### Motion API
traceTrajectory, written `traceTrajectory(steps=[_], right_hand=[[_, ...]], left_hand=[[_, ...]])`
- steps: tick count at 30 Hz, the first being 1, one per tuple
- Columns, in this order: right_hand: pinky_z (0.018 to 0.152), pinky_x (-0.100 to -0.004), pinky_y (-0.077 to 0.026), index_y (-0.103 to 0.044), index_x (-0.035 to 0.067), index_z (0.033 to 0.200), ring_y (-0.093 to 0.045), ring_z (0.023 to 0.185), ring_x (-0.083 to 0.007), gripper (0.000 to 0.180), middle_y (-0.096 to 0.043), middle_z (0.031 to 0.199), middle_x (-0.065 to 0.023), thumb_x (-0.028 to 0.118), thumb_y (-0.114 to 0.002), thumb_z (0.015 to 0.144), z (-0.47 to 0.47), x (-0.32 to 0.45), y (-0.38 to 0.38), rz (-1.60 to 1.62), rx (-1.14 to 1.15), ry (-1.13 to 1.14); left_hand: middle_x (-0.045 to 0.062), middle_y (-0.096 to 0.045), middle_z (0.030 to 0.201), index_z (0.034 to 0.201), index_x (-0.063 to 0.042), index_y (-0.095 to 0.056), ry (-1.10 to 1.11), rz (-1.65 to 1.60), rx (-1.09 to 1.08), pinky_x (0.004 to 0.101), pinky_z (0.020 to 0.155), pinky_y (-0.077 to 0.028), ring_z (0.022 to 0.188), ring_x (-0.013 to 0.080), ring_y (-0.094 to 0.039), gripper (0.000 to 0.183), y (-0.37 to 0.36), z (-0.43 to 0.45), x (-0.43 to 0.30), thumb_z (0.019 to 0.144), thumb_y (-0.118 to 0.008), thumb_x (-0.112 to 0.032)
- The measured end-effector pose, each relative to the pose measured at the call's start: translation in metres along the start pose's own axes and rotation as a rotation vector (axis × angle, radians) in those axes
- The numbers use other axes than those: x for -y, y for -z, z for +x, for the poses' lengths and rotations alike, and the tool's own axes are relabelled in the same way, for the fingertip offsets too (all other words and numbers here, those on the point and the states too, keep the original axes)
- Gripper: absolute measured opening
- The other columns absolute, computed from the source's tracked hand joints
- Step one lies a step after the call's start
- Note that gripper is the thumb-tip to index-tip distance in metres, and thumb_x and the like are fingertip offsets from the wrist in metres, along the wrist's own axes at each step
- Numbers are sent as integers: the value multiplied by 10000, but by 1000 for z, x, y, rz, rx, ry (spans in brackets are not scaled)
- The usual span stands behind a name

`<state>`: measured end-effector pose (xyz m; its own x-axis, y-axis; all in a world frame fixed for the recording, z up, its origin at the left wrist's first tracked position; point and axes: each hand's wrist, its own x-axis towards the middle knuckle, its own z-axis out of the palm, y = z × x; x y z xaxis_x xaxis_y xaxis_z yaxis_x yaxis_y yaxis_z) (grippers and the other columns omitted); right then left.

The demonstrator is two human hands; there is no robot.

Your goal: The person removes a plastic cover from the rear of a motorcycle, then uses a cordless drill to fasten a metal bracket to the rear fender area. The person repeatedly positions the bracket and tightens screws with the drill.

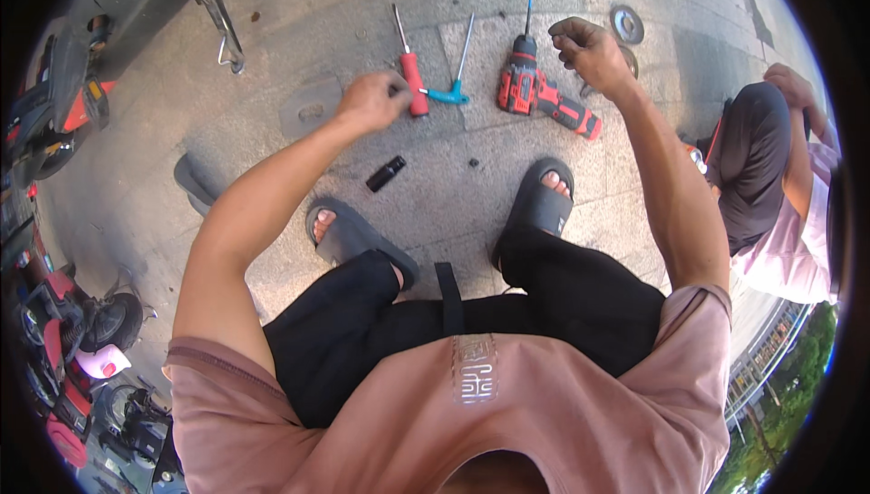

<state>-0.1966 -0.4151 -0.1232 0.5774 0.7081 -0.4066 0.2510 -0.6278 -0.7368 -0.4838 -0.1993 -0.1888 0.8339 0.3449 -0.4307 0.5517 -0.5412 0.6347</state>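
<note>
My left hand (pixel 376 101) is loosely curled beside the red handle of a screwdriver (pixel 412 79); whether it touches the handle I cannot tell. To the right of that lies a teal T-handle hex key (pixel 450 94). A red and black cordless drill (pixel 520 83) rests on its side, a long bit (pixel 529 15) in its chuck pointing away from me. Beyond the drill's right side, my right hand (pixel 590 52) is raised with bent fingers, and nothing shows in its grasp. Two metal discs, one a ringed disc (pixel 627 24), lie near it, the other partly hidden by this hand.
A black cylindrical socket (pixel 386 174) lies before my left sandal (pixel 360 239). A grey flat piece with a slot (pixel 311 110) is under my left forearm. A vehicle with a kickstand (pixel 221 25) stands upper left. A person (pixel 761 168) sits close at right.
</note>
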Motion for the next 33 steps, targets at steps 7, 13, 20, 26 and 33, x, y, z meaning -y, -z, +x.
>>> traceTrajectory(steps=[7,13,20,26,33], right_hand=[[660,-253,-482,-619,37,1062,-541,681,-76,188,-620,828,5,91,-542,899,-2,-7,6,-203,47,19],[769,-302,-500,-628,29,1099,-627,828,-150,241,-693,976,-78,114,-561,884,3,-19,20,-275,-30,35],[870,-346,-507,-648,45,1083,-678,968,-252,284,-707,1035,-128,180,-596,839,3,-42,34,-405,-44,36],[864,-347,-505,-654,46,1075,-679,964,-264,279,-707,1005,-144,180,-606,836,4,-59,38,-386,-49,29],[853,-353,-516,-649,20,1077,-681,959,-260,279,-705,1020,-154,151,-624,832,22,-53,30,-333,-75,-13]], left_hand=[[165,-675,913,945,-68,-672,-240,194,252,449,811,-505,886,352,-644,250,-49,-39,-2,804,-669,-274],[154,-679,1004,929,-91,-699,104,120,43,438,838,-504,981,330,-636,272,-8,-13,30,801,-649,-326],[161,-676,1017,979,-81,-678,201,277,-107,439,865,-496,1006,342,-624,301,42,13,59,810,-654,-329],[216,-639,1116,1120,-17,-615,389,515,8,431,872,-495,989,370,-626,448,87,-18,141,815,-678,-338],[160,-653,953,1096,30,-625,760,-156,-264,374,670,-514,851,234,-635,430,48,-56,171,799,-741,-258]])
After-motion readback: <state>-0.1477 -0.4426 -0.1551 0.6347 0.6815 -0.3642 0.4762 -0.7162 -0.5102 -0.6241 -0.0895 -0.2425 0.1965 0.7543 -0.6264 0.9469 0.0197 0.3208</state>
